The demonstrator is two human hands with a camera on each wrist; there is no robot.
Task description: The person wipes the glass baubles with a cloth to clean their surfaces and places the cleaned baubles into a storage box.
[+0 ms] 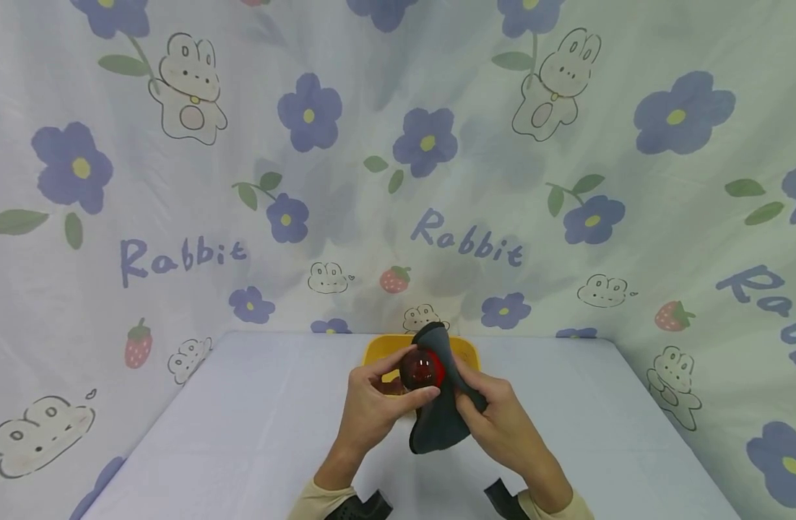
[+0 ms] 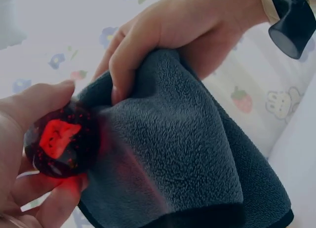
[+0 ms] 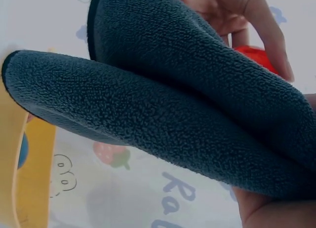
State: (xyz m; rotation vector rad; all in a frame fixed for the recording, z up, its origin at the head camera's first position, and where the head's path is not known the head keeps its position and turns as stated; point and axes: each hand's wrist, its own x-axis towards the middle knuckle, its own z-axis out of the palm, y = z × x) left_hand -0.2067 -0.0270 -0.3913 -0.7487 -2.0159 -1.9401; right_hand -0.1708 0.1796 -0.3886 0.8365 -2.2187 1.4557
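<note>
My left hand (image 1: pixel 378 404) grips a glossy, see-through dark red ball (image 1: pixel 420 369) between thumb and fingers. In the left wrist view the ball (image 2: pixel 61 139) glows bright red at its middle and casts red light on the fingers. A grey-blue towel (image 1: pixel 440 415) with a black edge hangs folded from my right hand (image 1: pixel 502 419), which pinches it between thumb and fingers. The towel (image 2: pixel 173 149) lies against or very close to the ball's right side. In the right wrist view the towel (image 3: pixel 163 99) hides most of both hands.
Behind the hands, a yellow container (image 1: pixel 388 347) stands at the back of the white table (image 1: pixel 294 419). Part of a blue round thing (image 3: pixel 23 151) shows inside it. A rabbit-and-flower printed curtain (image 1: pixel 372 180) hangs behind and at the sides.
</note>
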